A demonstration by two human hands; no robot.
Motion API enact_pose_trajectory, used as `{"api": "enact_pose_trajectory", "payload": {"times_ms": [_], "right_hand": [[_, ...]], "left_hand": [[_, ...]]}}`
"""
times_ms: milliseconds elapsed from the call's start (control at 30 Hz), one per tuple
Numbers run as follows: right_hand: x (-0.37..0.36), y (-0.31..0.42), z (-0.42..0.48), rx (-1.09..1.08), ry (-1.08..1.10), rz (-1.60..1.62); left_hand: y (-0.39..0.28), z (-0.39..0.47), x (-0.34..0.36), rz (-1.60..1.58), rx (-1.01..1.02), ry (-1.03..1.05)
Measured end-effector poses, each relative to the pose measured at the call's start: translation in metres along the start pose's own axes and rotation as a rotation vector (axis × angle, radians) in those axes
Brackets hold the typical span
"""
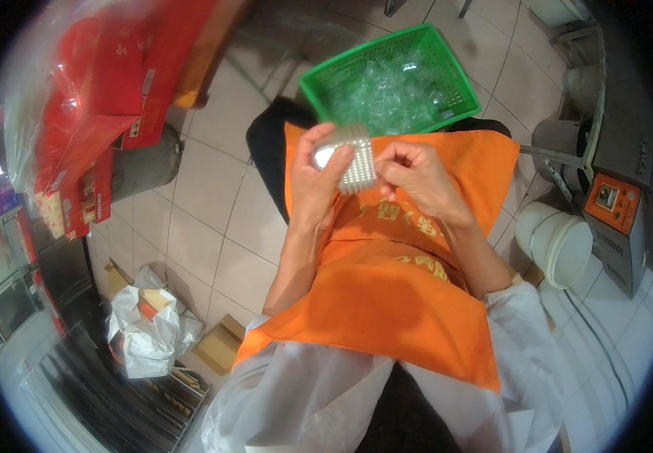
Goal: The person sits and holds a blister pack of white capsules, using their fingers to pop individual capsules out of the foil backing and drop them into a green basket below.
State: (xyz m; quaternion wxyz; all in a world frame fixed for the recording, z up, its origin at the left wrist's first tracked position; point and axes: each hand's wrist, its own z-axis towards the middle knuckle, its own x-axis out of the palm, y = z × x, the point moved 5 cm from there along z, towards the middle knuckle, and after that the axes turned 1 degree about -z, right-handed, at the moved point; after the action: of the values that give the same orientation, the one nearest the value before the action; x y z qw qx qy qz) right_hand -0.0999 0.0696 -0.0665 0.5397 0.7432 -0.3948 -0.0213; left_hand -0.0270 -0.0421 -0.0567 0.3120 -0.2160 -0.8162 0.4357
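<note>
My left hand is closed around a stack of small clear ribbed plastic containers, its thumb across the near face. The fingers of my right hand are pinched at the stack's right edge; whether they grip a piece of it is hard to tell. Both hands are above the orange apron on my lap. Just beyond them, a green plastic basket holds many clear plastic pieces in a loose heap.
Red boxes, partly under clear plastic film, are stacked at the upper left. A white plastic bag sits on the tiled floor at the lower left. To the right are a white bucket and a metal machine with an orange control panel.
</note>
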Motion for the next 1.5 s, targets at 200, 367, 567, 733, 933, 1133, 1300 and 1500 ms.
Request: {"api": "enact_pose_trajectory", "payload": {"times_ms": [200,367,567,733,933,1133,1300,1500], "right_hand": [[-0.071,0.002,0.013,-0.08,-0.344,-0.285],[-0.123,-0.01,0.014,-0.212,-0.627,-0.435],[-0.009,-0.004,-0.001,-0.035,-0.118,-0.142],[0.0,0.0,-0.001,-0.03,-0.073,-0.143],[0.002,0.001,-0.002,-0.03,-0.042,-0.071],[0.003,0.001,0.0,-0.016,-0.005,0.011],[-0.025,0.0,0.008,-0.021,-0.136,-0.248],[-0.128,-0.007,0.023,-0.33,-0.618,-0.772]], "left_hand": [[-0.008,0.002,-0.011,0.086,0.024,-0.083],[-0.012,0.002,-0.007,0.193,0.109,-0.107],[-0.008,0.001,-0.002,0.282,0.157,-0.088],[-0.013,-0.001,0.0,0.349,0.21,-0.089],[-0.009,-0.002,0.0,0.24,0.15,-0.054],[0.0,0.001,-0.002,0.039,0.043,0.0],[0.001,0.003,-0.008,0.076,0.071,-0.044],[-0.009,0.009,-0.02,0.135,0.116,-0.131]]}}
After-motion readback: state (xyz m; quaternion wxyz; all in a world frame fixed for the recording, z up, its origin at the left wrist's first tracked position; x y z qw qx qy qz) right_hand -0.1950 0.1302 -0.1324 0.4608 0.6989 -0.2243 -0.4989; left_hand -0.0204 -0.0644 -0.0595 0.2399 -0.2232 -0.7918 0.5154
